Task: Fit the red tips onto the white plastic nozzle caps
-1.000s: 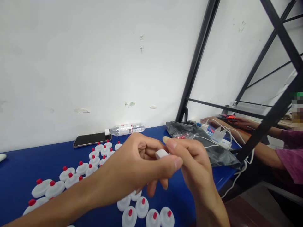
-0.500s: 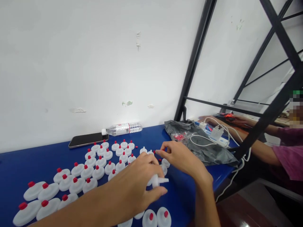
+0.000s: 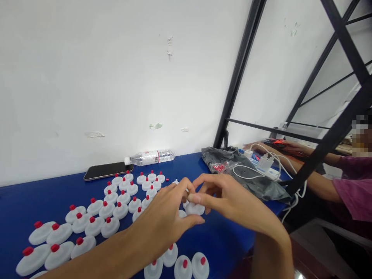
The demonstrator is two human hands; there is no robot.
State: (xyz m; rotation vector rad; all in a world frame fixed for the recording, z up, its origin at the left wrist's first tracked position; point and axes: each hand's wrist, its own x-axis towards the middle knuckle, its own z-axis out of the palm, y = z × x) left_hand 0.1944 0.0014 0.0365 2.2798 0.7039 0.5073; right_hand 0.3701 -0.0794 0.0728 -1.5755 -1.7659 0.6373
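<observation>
My left hand (image 3: 170, 207) reaches in from the lower left, fingers curled around a white plastic nozzle cap (image 3: 194, 209), only partly visible between my hands. My right hand (image 3: 225, 195) comes from the right, its thumb and fingertips pinched together against my left fingertips. Whatever those right fingers hold is hidden. Rows of white nozzle caps with red tips (image 3: 110, 226) stand to the left of my hands. More red-tipped caps (image 3: 200, 265) lie nearer the front edge. Behind my fingers shows the top of a white nozzle cap without red (image 3: 176, 181).
A dark phone (image 3: 109, 170) and a clear bottle (image 3: 151, 157) lie along the wall on the blue table (image 3: 223, 248). A grey plastic bag (image 3: 247, 182), a small bag of red pieces (image 3: 221, 167) and white chargers (image 3: 266, 162) sit at right. Beyond the black frame (image 3: 238, 73) are a co-worker's arms (image 3: 322, 182).
My right hand has moved from the small red pieces on the table to meet my left fingers. The white spout that stuck out of my left hand is now covered.
</observation>
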